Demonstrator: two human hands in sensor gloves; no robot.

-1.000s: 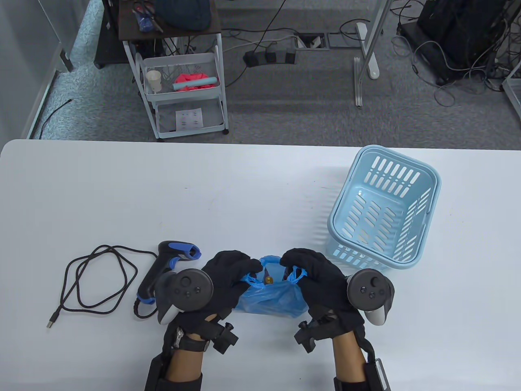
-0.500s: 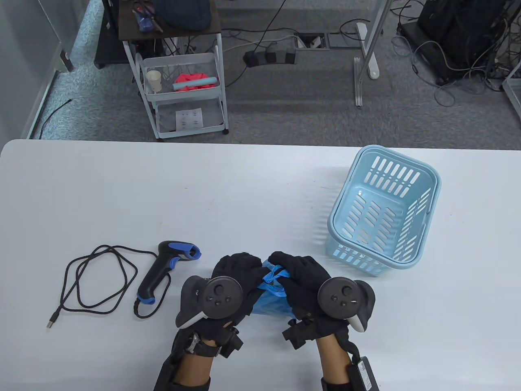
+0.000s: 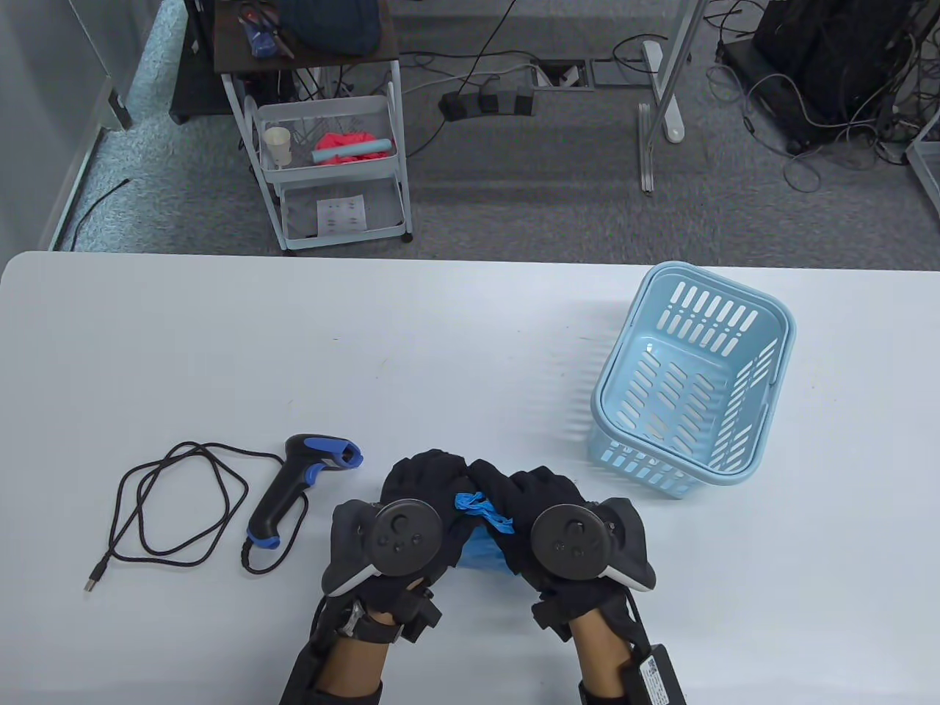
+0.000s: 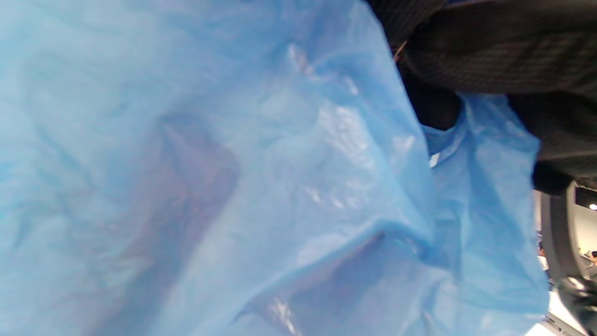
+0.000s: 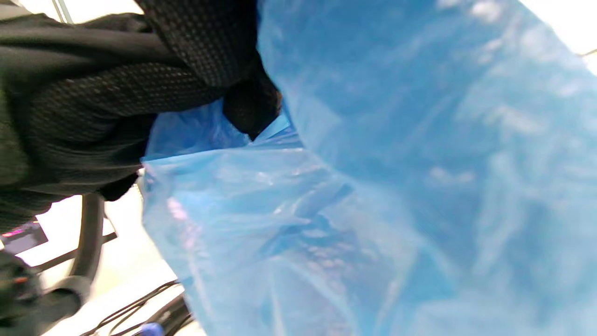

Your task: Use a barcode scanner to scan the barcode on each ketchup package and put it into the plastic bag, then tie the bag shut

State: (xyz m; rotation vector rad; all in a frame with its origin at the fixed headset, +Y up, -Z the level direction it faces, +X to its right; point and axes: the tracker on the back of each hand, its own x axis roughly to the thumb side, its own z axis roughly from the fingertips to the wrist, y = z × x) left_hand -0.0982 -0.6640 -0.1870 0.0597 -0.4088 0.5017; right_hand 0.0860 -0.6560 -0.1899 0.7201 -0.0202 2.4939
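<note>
Table (image 3: 220,352): both hands' grip on bag (image 3: 481,551)

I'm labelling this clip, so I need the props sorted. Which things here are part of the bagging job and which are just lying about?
Job: bag, gripped by left hand and right hand; scanner on the table.
Lying about: basket, cart on the floor behind the table.

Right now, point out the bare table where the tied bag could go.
Bare table runs behind the barcode scanner and both hands, left of the blue basket. More lies right of the right hand. Crowded: the left hand, plastic bag, scanner and coiled cable.
</note>
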